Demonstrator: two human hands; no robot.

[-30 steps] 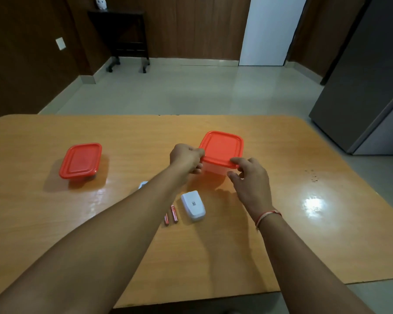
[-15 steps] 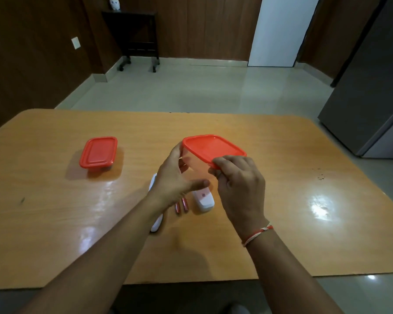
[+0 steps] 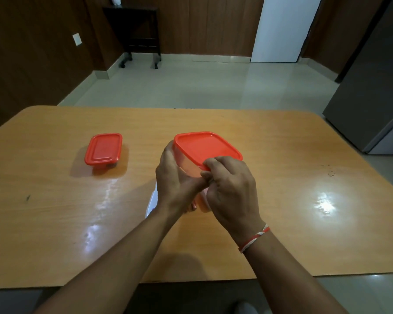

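Observation:
A clear plastic container with a red lid (image 3: 204, 148) is held up above the wooden table (image 3: 281, 159), tilted toward me. My left hand (image 3: 175, 180) grips its clear body from the left side. My right hand (image 3: 229, 189) pinches the near corner of the red lid between curled fingers and thumb. Under my hands, a white object (image 3: 152, 202) and some small items are mostly hidden.
A second, smaller container with a red lid (image 3: 103, 148) stands on the table to the left. A grey cabinet (image 3: 372, 87) stands right of the table. A dark side table (image 3: 136, 30) is against the far wall.
Both hands lifted the red-lidded container off the table and drew it toward me. My left hand now wraps the body and my right hand has taken the lid's corner.

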